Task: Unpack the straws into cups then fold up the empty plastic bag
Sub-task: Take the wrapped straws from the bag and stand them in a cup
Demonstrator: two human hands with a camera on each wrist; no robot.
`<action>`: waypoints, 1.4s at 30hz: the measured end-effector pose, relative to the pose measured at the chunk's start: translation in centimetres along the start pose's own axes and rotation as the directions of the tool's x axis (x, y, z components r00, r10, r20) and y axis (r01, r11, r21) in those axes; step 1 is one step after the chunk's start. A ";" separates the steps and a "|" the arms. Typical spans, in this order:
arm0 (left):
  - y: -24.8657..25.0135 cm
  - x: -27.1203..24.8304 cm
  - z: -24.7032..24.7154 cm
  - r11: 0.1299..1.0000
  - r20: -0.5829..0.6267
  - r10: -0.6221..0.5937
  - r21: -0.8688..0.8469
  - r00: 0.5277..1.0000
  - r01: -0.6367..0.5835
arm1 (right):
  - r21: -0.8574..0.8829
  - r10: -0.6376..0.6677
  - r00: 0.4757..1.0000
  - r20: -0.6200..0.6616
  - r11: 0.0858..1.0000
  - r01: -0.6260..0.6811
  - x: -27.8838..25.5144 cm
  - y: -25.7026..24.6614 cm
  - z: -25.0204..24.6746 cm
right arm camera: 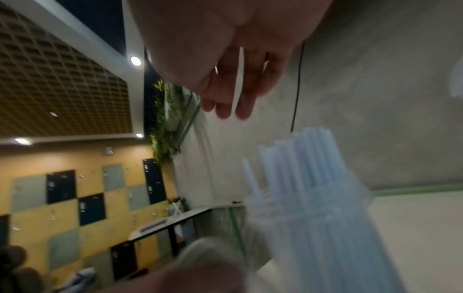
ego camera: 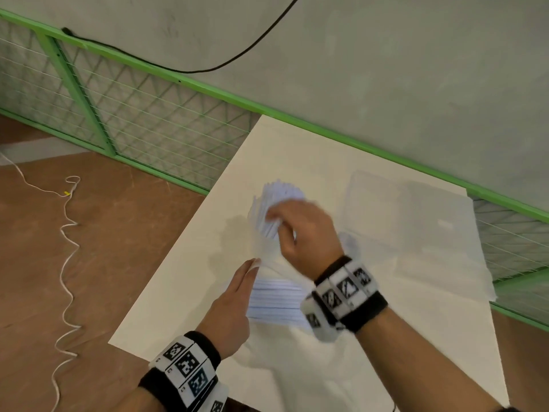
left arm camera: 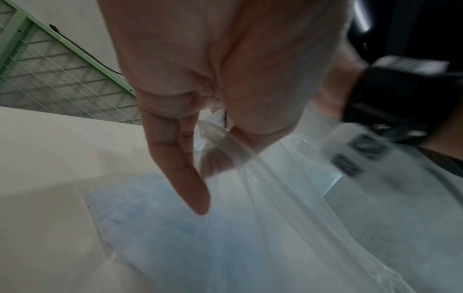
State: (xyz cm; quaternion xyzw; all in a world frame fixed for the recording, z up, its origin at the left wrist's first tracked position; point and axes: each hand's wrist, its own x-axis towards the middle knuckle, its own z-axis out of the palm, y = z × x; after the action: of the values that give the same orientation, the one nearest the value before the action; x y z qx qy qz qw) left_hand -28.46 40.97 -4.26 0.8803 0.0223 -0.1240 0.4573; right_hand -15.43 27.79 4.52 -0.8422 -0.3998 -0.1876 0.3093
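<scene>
On the white table [ego camera: 371, 367] lies a clear plastic bag [ego camera: 277, 267] with pale blue straws [ego camera: 274, 303] still inside. My left hand [ego camera: 237, 295] is at its left end and pinches the film [left arm camera: 218, 128] between thumb and fingers, index finger [left arm camera: 180, 162] straight. Beyond it, a bundle of straws [ego camera: 277, 197] stands upright in a clear cup [right arm camera: 300, 210]. My right hand [ego camera: 300, 230] hovers over those straws [right arm camera: 313, 168], blurred, fingers [right arm camera: 225, 99] loosely stretched. A thin white strip shows between two fingers; whether it is a straw I cannot tell.
A clear, empty-looking container [ego camera: 374, 200] stands to the right of the cup, and a pale sheet [ego camera: 445, 242] lies at the table's right end. A green mesh fence [ego camera: 148, 120] runs behind the table. White cord [ego camera: 66, 263] trails over the brown floor on the left.
</scene>
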 end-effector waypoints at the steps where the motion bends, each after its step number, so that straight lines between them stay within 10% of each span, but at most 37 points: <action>1: 0.0 0.1 0.0 1.000 0.005 -0.005 0.004 1.000 0.005 | 0.032 0.003 0.998 0.066 0.999 -0.005 -1.6 -1.3 -0.2; 3: -0.1 0.4 0.1 1.000 0.011 0.020 0.004 1.000 -0.020 | 0.017 0.110 0.945 0.309 0.993 -0.121 -5.0 -3.0 -0.1; 6: 0.1 0.8 0.5 0.999 0.049 0.050 0.004 0.998 -0.050 | -0.210 0.349 0.638 0.686 0.935 -0.286 -9.9 -2.9 1.1; 8: 0.4 1.1 0.9 0.998 0.072 0.059 0.007 0.996 -0.060 | -0.318 0.410 0.543 0.733 0.912 -0.260 -12.6 -1.7 2.3; 26: 1.3 2.2 1.1 0.997 0.140 0.073 0.019 0.987 -0.076 | -0.588 0.521 0.690 0.503 0.791 -0.168 -16.3 0.4 6.8; 42: 0.6 1.7 1.1 0.998 0.113 0.059 0.016 0.992 -0.061 | -0.623 0.603 0.486 0.633 0.769 -0.143 -13.9 -0.2 6.8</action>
State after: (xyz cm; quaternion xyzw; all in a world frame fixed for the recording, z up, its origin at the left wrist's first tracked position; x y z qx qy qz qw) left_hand -26.98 39.63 -4.76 0.8767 -0.0311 -0.1600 0.4526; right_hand -23.61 24.72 -8.24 -0.9479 -0.2315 0.1960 -0.0975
